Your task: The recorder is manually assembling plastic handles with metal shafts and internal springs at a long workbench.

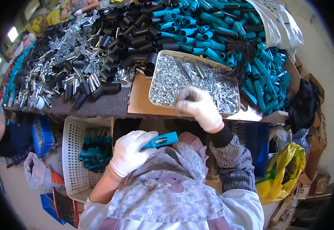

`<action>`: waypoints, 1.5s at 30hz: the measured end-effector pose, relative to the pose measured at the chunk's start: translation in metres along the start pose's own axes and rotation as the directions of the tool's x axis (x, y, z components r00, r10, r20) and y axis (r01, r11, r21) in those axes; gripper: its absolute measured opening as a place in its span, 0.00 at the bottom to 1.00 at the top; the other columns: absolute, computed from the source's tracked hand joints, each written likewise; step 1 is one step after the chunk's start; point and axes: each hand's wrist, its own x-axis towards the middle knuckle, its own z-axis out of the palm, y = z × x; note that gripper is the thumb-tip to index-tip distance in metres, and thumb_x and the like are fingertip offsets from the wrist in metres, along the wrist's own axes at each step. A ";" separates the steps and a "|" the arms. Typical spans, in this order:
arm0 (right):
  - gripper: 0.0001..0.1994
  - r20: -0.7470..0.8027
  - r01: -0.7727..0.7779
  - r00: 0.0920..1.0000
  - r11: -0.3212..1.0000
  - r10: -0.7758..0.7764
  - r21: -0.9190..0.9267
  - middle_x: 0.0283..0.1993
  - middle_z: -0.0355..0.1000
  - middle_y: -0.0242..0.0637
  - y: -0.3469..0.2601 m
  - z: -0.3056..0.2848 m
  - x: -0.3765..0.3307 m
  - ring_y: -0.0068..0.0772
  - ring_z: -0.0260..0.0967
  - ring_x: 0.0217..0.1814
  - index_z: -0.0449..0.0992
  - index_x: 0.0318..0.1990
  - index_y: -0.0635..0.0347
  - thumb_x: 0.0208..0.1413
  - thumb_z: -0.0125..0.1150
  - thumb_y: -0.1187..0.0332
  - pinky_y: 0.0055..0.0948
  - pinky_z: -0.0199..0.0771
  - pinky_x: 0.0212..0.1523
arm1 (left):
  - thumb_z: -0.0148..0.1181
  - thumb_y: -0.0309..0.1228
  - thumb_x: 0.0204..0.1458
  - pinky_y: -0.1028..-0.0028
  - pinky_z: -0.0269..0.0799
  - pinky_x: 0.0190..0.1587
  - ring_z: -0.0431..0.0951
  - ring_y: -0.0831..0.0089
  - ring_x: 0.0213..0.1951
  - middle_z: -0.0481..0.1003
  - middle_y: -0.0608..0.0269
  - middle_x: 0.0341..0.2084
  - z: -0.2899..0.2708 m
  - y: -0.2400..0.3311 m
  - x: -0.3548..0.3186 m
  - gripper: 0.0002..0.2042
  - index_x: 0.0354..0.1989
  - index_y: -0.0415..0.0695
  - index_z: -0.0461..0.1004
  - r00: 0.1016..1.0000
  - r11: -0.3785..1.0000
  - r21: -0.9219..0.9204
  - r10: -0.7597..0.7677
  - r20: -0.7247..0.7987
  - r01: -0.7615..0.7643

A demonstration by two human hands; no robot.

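Note:
My left hand (130,152), in a white glove, is closed around a teal plastic tube-shaped handle (167,139). A slot in its side shows metal inside, and its open end points right. My right hand (200,109), gloved as well, hovers at the near edge of a shallow cream tray (151,91). Its fingers are curled together, and whatever they may pinch is hidden. Small silvery metal pieces (171,78) fill the tray's left side, with slim metal pins (225,94) at its right. A few longer metal parts lie on top.
Teal handles (264,78) heap up behind and right of the tray, among dark springs (239,50). Black tubes (140,40) and metal parts (69,63) cover the table's left. Below stands a white basket (75,168) of teal pieces; a yellow bag (286,174) hangs right. Other people sit far left.

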 end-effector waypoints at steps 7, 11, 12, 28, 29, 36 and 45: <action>0.07 0.161 0.129 0.985 0.892 -0.065 -0.434 0.31 0.80 0.43 0.027 0.015 -0.045 0.37 0.79 0.33 0.83 0.36 0.63 0.54 0.66 0.70 0.34 0.78 0.37 | 0.69 0.32 0.41 0.62 0.74 0.35 0.77 0.59 0.32 0.76 0.60 0.30 0.014 0.020 -0.008 0.32 0.61 0.46 0.73 0.993 0.983 0.172 0.045 0.111 -0.063; 0.12 0.281 0.279 0.949 0.804 -0.146 -0.526 0.33 0.77 0.51 0.053 0.026 -0.050 0.56 0.77 0.39 0.80 0.38 0.63 0.57 0.65 0.62 0.46 0.76 0.40 | 0.70 0.33 0.41 0.62 0.73 0.33 0.76 0.61 0.31 0.74 0.61 0.27 0.022 0.029 -0.008 0.40 0.68 0.44 0.65 0.985 0.974 0.210 0.045 0.169 -0.080; 0.12 0.291 0.285 0.946 0.797 -0.144 -0.532 0.33 0.77 0.51 0.054 0.027 -0.050 0.57 0.76 0.39 0.79 0.38 0.63 0.58 0.64 0.61 0.46 0.76 0.40 | 0.70 0.33 0.41 0.62 0.73 0.33 0.76 0.61 0.31 0.74 0.61 0.27 0.023 0.031 -0.007 0.40 0.69 0.44 0.64 0.984 0.972 0.226 0.025 0.178 -0.066; 0.16 0.291 0.496 0.864 0.602 -0.410 -0.626 0.41 0.73 0.39 0.060 0.044 -0.052 0.47 0.74 0.47 0.76 0.48 0.55 0.52 0.68 0.63 0.41 0.76 0.46 | 0.74 0.35 0.39 0.61 0.73 0.33 0.77 0.59 0.31 0.75 0.60 0.27 0.020 -0.009 0.006 0.44 0.69 0.45 0.62 0.990 0.973 0.227 0.008 0.143 -0.041; 0.16 0.287 0.488 0.869 0.605 -0.402 -0.630 0.41 0.73 0.39 0.060 0.044 -0.051 0.47 0.74 0.47 0.76 0.48 0.55 0.52 0.68 0.63 0.41 0.76 0.46 | 0.74 0.35 0.39 0.60 0.74 0.33 0.78 0.58 0.31 0.76 0.59 0.28 0.019 -0.010 0.009 0.43 0.69 0.45 0.63 0.989 0.976 0.213 0.007 0.151 -0.039; 0.17 0.502 0.635 0.760 0.307 -0.413 -0.709 0.42 0.72 0.36 0.056 0.044 -0.034 0.40 0.72 0.45 0.75 0.48 0.56 0.50 0.63 0.66 0.36 0.73 0.47 | 0.75 0.37 0.42 0.57 0.79 0.40 0.82 0.47 0.40 0.80 0.46 0.38 0.020 -0.007 0.004 0.35 0.62 0.47 0.68 0.933 0.944 -0.071 -0.303 0.193 0.321; 0.13 0.698 0.827 0.508 0.059 -0.506 -0.559 0.41 0.71 0.31 0.045 0.047 -0.020 0.32 0.71 0.44 0.75 0.45 0.53 0.50 0.58 0.65 0.31 0.72 0.44 | 0.72 0.35 0.48 0.58 0.78 0.45 0.80 0.43 0.45 0.79 0.42 0.41 0.011 -0.002 -0.014 0.26 0.55 0.44 0.70 0.870 0.814 -0.315 -0.421 0.258 0.488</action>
